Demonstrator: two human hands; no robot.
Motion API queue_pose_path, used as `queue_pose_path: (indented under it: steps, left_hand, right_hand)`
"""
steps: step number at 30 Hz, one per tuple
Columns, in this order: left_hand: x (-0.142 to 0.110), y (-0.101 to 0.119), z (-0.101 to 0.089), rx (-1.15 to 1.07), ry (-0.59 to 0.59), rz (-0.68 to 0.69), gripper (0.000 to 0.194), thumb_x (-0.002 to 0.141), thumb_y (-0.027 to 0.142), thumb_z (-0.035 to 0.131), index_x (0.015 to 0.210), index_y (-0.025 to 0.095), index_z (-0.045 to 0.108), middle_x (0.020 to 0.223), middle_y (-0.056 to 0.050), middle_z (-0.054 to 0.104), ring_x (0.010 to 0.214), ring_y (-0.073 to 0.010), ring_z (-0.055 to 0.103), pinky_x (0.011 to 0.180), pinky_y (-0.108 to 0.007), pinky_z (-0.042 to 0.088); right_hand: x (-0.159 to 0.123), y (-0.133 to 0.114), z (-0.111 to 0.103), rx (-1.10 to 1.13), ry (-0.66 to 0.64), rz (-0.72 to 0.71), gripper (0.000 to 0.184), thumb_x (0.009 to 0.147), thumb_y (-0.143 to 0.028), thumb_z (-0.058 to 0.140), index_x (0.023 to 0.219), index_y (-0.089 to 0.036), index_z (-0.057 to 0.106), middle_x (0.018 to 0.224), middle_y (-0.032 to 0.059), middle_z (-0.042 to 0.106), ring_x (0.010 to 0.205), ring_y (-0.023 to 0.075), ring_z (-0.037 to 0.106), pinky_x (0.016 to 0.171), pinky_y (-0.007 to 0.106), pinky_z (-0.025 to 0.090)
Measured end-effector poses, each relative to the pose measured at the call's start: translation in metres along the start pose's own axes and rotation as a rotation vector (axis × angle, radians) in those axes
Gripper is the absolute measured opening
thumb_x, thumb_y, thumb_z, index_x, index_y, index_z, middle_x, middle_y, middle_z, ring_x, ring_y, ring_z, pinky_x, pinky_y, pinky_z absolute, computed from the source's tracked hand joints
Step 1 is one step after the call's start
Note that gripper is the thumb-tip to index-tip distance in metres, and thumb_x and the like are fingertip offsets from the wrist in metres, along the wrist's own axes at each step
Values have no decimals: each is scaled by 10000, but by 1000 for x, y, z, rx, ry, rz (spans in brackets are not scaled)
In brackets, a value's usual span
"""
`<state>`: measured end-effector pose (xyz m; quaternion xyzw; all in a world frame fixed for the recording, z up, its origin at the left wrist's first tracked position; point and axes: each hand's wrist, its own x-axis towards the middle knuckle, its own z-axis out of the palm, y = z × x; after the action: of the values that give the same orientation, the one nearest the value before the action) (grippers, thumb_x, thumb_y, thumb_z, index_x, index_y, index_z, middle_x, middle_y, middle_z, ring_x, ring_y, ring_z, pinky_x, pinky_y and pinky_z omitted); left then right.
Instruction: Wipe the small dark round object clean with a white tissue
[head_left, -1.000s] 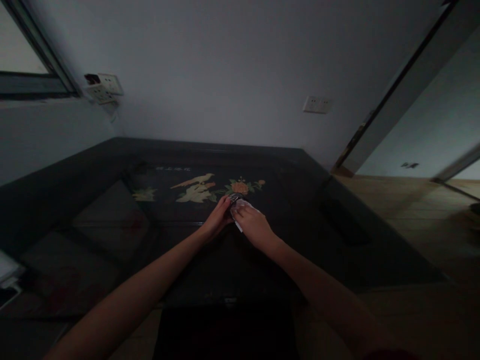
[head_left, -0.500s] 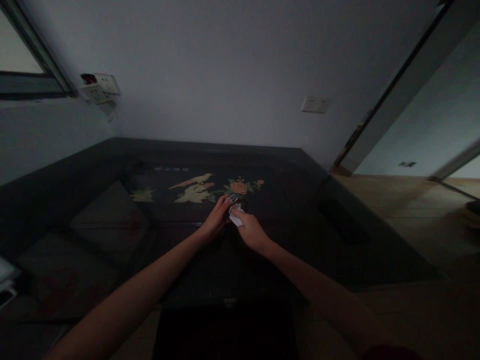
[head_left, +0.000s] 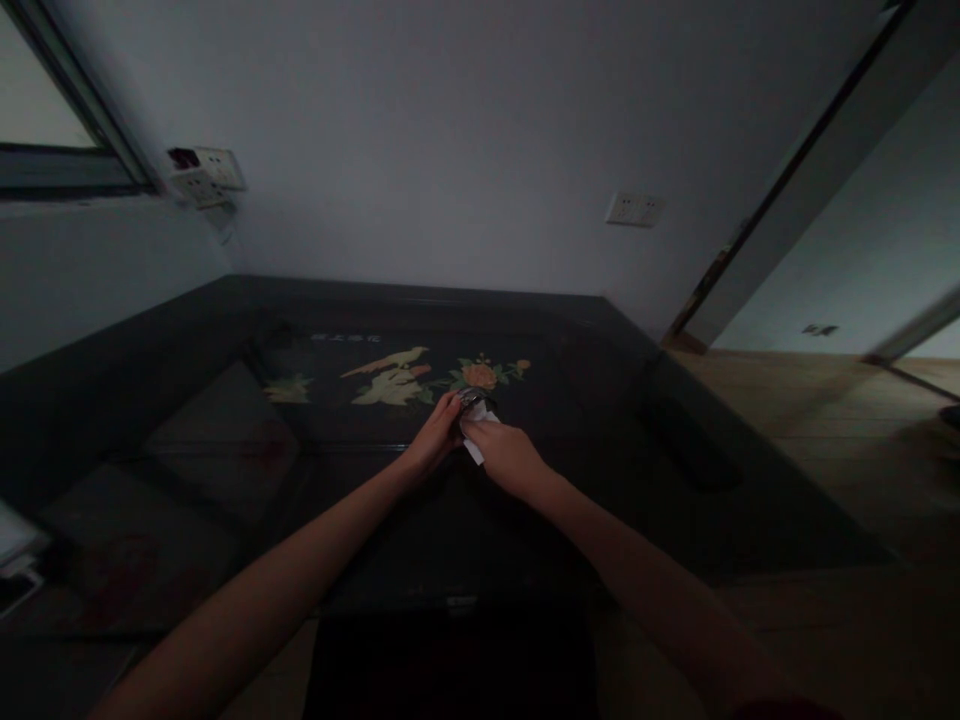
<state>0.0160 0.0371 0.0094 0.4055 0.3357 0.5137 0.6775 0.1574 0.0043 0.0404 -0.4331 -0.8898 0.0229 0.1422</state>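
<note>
My left hand is closed on the left side of a small shiny metal object, curved like a watch with its band. Its exact kind is hard to make out in the dim light. A piece of white tissue is pinched in my right hand and pressed against the near side of the metal object. Part of the tissue sticks out below my fingers. Both hands meet above a dark, glossy chest-like surface decorated with a bird and an orange flower.
A dark oblong item lies on the right of the surface. At the left edge is a white object, partly cut off. Wall sockets sit behind, and wooden flooring extends on the right.
My right hand has shifted slightly with the tissue, which now covers more of the metal object and hangs lower. My left hand has stayed nearly in place.
</note>
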Motion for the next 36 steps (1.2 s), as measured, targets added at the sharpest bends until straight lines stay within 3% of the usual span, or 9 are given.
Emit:
queue_pose_path:
  steps: [5,9,13,16,19,22,29,32,36]
  left_hand:
    - [1,2,1,-40,32,-26,385,727,469,710,999,237,569,978,-25,606,857,-168,572,659,-245,485]
    - [1,1,1,-38,29,-22,368,735,457,705,992,234,565,956,-28,598,852,-167,564,655,-243,482]
    - [1,1,0,-22,6,-16,368,755,459,687,1017,232,561,960,-35,597,851,-172,567,643,-239,481]
    - [1,1,0,-40,9,-9,367,756,450,689,1017,226,560,944,-31,590,841,-173,566,669,-262,501]
    - [2,1,0,-49,23,-8,381,744,454,700,1013,225,557,920,-19,576,820,-163,564,670,-272,515]
    - [1,1,0,-48,27,-3,400,740,473,701,1014,222,552,916,-12,570,793,-148,562,643,-253,513]
    - [3,-1,-2,-45,11,-7,355,764,451,677,1005,220,557,937,-20,588,818,-149,571,660,-234,493]
    - [3,-1,-1,-35,-4,-12,357,764,455,674,1009,224,555,940,-24,592,827,-157,573,644,-227,480]
    - [2,-1,-1,-28,-7,-18,383,747,467,694,999,218,549,940,-29,589,819,-156,564,647,-241,487]
  right_hand:
    - [5,5,14,-271,74,-112,366,902,-53,382,1198,-16,595,1161,206,663,1171,268,576,1109,422,355]
    - [5,1,14,-203,86,-67,365,895,-52,401,1204,-24,595,1173,213,655,1165,263,580,1108,419,359]
    - [1,0,8,132,60,45,405,847,-6,400,1195,-65,598,1184,189,652,1107,260,610,985,399,464]
    - [3,4,10,551,133,103,414,806,-5,423,1140,-130,634,1117,112,689,1053,225,631,941,355,478]
    - [8,9,18,912,222,140,339,852,-110,444,1122,-142,646,1092,83,698,1047,209,631,949,346,467]
    - [10,10,23,1023,255,150,331,886,-182,426,1132,-141,644,1087,82,697,1008,207,640,934,351,473]
    - [3,8,11,469,77,73,461,789,-26,481,1221,-141,592,1145,124,684,1059,243,639,929,345,478]
    - [1,11,4,202,7,-9,419,841,-48,481,1239,-130,580,1207,149,656,1114,249,621,965,369,474]
    - [4,17,3,-106,33,-160,340,910,-85,445,1211,-88,602,1217,176,645,1211,241,559,1075,398,400]
